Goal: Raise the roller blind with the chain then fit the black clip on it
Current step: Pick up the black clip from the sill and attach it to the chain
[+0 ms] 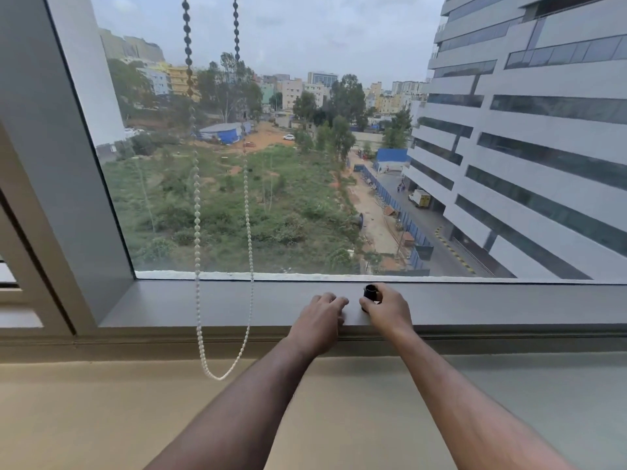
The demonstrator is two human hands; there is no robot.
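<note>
The fingers [368,304] of the right hand [386,308] are curled around the black clip [370,293], thumb on its near-left side and the other fingers wrapped behind it, so the small dark piece stands pinched at the hand's far edge, low over the grey sill [203,307]; whether its base touches the sill I cannot tell; this looks like a pick-up grip, taken so the clip can be carried across to the chain. The left hand [320,315] lies palm down just beside it, holding nothing, its fingers loosely together and resting flat on the sill, tips pointed toward the clip but apart from it; probably it steadies the body, or waits to take the chain.

Both forearms reach forward from the bottom of the view, nearly parallel, the 2 wrists crossing the sill's front edge side by side.

The chain [196,232] hangs well apart to the left of both hands, a beaded loop in 2 strands, its bottom curve dangling below the sill in front of the beige wall [101,418]; no hand touches it, and it hangs slack.

Beyond, the window glass [305,164] is uncovered as far up as the view reaches, so the blind is judged already raised, though the blind itself is out of sight; fitting the clip on the chain remains.
</note>
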